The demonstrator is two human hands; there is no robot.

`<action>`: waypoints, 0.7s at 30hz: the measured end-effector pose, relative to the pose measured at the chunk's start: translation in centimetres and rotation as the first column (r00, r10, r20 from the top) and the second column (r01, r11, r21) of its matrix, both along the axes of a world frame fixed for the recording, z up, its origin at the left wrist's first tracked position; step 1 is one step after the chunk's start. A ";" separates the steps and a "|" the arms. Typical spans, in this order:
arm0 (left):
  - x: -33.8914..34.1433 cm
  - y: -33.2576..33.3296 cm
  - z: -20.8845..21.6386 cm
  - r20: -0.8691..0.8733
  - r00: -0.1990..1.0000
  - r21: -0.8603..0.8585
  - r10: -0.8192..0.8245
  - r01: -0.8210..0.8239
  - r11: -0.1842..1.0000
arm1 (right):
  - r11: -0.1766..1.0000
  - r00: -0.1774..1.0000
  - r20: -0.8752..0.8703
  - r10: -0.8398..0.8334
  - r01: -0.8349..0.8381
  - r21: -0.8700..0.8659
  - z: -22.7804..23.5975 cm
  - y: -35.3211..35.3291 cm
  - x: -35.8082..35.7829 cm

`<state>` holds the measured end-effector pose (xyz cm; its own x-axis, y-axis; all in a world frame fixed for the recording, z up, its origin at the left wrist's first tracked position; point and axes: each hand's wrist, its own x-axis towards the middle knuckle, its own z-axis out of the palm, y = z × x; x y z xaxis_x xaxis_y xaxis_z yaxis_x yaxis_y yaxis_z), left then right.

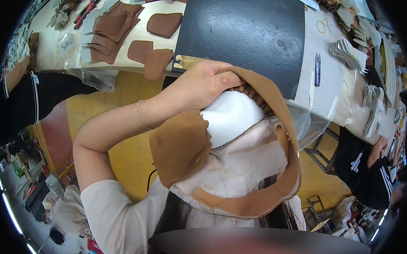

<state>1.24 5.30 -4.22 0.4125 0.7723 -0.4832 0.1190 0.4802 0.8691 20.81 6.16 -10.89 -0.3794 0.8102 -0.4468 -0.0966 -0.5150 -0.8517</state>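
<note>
A brown shoe upper (277, 91) with a white lining (238, 174) is held up close in front of me, its inside facing my view. Stitched seams cross the lining, and a row of gathers runs along the top edge. My left hand (207, 84) is closed on that top edge, thumb pressed against the brown material. A loose brown flap (180, 146) with a ragged edge hangs below my left wrist. My right hand does not show; the upper covers the area where it could be.
Beyond is a table with a black board (244, 33). Brown cut pieces (112, 32) lie to its left, near red-handled pliers (88, 10). Thread snips (317, 70) and stacked pale pieces (349, 54) lie to the right. People in dark clothes sit at both sides, one with a visible hand (379, 146).
</note>
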 end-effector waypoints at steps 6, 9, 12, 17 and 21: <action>-0.3 -0.4 0.6 -0.076 0.997 0.032 -0.012 0.015 0.999 | 1.000 1.000 0.008 -0.030 0.030 0.009 -0.5 0.2 -0.2; -0.3 -0.1 1.5 0.027 0.998 -0.060 0.057 -0.056 0.997 | 0.999 0.999 -0.003 -0.038 0.038 0.007 -1.0 0.4 0.0; -0.3 0.4 2.7 0.072 0.994 -0.109 0.083 -0.075 0.991 | 0.999 0.999 -0.013 -0.047 0.047 0.002 -1.6 0.5 0.0; -0.2 1.1 4.8 0.260 0.941 -0.235 0.218 -0.157 0.959 | 0.999 0.999 -0.022 -0.049 0.048 -0.008 -1.8 0.8 0.4; -0.6 1.5 5.4 0.226 0.960 -0.156 0.166 -0.133 0.979 | 0.998 0.998 -0.026 -0.062 0.062 -0.015 -1.8 1.3 1.4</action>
<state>0.65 6.75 1.21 0.4129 0.7664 -0.4920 -0.1647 0.5942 0.7873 22.21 7.50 -12.69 -0.3403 0.8263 -0.4489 -0.1513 -0.5192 -0.8411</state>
